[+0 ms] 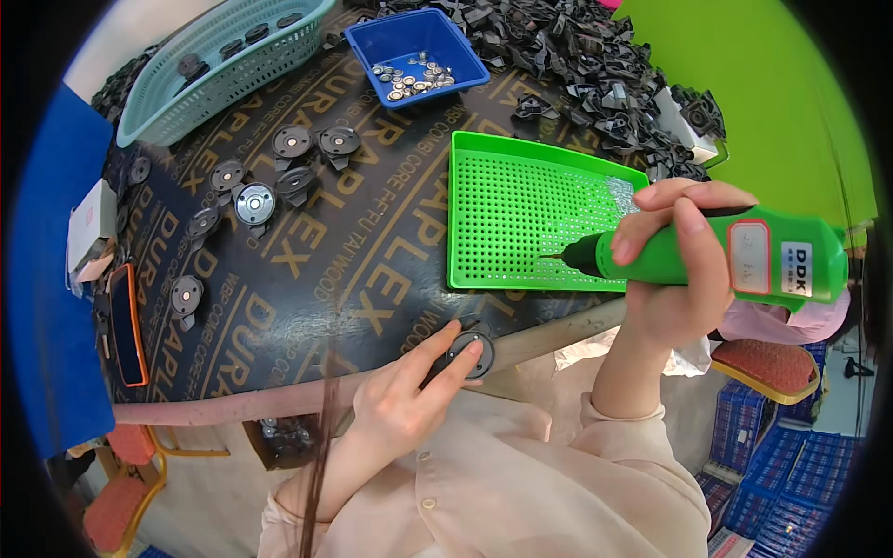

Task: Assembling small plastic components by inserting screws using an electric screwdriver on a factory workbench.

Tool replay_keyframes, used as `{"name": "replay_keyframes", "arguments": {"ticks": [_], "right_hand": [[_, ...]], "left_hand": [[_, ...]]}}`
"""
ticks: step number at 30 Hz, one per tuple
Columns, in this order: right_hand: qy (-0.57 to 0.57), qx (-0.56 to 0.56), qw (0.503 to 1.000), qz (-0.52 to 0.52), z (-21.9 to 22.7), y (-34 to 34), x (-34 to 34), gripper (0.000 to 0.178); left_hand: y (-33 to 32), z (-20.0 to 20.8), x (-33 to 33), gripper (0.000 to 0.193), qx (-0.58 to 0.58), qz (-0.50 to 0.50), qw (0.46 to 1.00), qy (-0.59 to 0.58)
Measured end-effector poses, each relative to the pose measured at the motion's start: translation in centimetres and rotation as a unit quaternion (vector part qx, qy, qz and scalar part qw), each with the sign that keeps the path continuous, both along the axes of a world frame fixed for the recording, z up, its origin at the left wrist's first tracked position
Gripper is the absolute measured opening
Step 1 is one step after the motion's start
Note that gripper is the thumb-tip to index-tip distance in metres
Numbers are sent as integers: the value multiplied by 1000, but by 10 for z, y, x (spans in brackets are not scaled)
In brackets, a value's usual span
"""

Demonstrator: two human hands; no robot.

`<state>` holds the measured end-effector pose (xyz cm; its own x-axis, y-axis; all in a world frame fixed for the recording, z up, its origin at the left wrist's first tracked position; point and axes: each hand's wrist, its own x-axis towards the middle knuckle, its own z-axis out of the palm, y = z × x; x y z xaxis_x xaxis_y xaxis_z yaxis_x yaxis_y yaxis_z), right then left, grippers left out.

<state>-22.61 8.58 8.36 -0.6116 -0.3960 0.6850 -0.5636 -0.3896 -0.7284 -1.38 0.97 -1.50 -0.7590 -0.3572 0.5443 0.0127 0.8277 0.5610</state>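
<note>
At the table's near edge my left hand (402,400) has its fingers closed on a round black plastic part (473,353). My right hand (684,251) is wrapped around a green electric screwdriver (744,256), held level. The screwdriver's thin bit points left, over the near side of a green perforated tray (455,209); whether the bit touches the tray I cannot tell. Small silvery screws (621,197) lie at the tray's right end. Left of the tray, several round black parts with small tabs lie apart, one with a shiny silver disc (254,204) on it.
A blue bin (358,42) with small metal pieces stands at the back, beside a light-blue basket (139,116) holding black parts. Black plastic pieces (595,84) are heaped at the back right. An orange-edged phone (127,325) and a white box (91,223) lie at the left.
</note>
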Motion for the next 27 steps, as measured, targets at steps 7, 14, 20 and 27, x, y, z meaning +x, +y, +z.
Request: {"name": "replay_keyframes", "arguments": {"ticks": [7,14,20,27], "right_hand": [[-23,-72,972,223,28,39,34,21],[-54,78,958,270,18,49,62,22],[2,67,945,319,14,41,64,22],[20,81,921,381,23,36,57,29]], "left_hand": [[0,-5,0,39,-30,5,1000,-5],[-1,-1,0,36,-23,1,1000,-18],[0,-1,0,35,-49,-10,999,-17],[-3,3,13,34,-59,-6,998,-21]]}}
